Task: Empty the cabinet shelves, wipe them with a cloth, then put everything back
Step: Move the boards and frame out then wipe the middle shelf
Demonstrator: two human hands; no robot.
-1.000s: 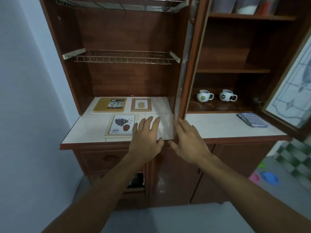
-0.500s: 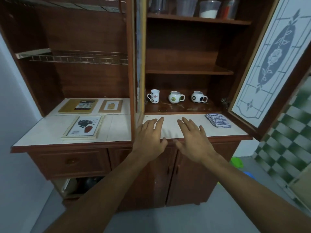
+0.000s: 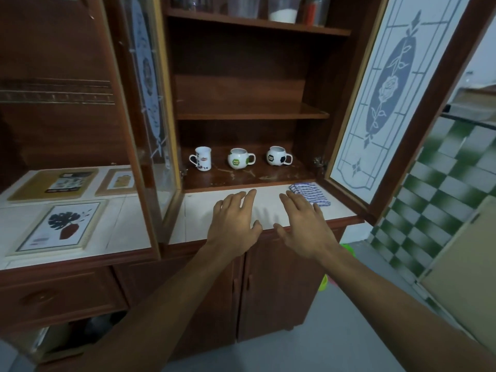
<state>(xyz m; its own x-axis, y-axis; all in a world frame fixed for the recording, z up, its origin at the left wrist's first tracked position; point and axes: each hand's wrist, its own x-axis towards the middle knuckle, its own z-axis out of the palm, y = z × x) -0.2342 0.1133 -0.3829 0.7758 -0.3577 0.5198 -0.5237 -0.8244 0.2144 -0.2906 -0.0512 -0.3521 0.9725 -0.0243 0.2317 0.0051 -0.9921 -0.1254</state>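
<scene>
Red-brown wood lines the cabinet (image 3: 241, 87), whose glazed right door (image 3: 383, 103) stands wide. On the lowest shelf (image 3: 249, 177) three mugs stand in a row, apart from one another: a tall mug (image 3: 201, 158), a green-badged mug (image 3: 238, 158) and a football mug (image 3: 277, 156). Jars (image 3: 283, 8) sit on the top shelf (image 3: 257, 22), only partly in view. The striped cloth (image 3: 310, 193) lies folded on the tiled counter (image 3: 198, 213), just in front of the lowest shelf's right end. The left hand (image 3: 233, 221) and the right hand (image 3: 303, 226) are held low over the counter, fingers spread and relaxed, grasping nothing; the right one is just beside the cloth. The emptying step seems barely begun. The next move likely calls for reaching in past the shelf lip and lifting each mug by body or handle, then setting it on the counter away from the cloth.
</scene>
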